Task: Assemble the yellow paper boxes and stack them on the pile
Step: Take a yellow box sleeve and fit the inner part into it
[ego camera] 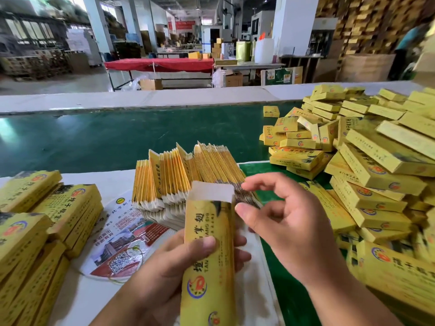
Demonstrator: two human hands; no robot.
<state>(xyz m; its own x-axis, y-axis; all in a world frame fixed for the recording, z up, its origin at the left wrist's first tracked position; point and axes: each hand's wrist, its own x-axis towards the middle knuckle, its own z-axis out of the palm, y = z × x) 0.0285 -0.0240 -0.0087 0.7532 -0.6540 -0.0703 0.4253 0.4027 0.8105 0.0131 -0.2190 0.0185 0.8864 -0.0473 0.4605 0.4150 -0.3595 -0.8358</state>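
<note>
Left hand (pixel 179 262) grips yellow box (pixel 209 250); right hand (pixel 282 222) seemingly just beside.

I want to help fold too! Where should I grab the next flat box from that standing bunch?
Pinch one flat box by its top edge, from above. In the bunch they stand on edge, packed tight, with a few tops poking higher, so probably only the tops are free.

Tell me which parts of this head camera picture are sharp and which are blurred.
Head view: the yellow paper box held in the left hand is sharp; the right hand shows slight motion blur; the pile of assembled yellow boxes smears at the right edge.
</note>
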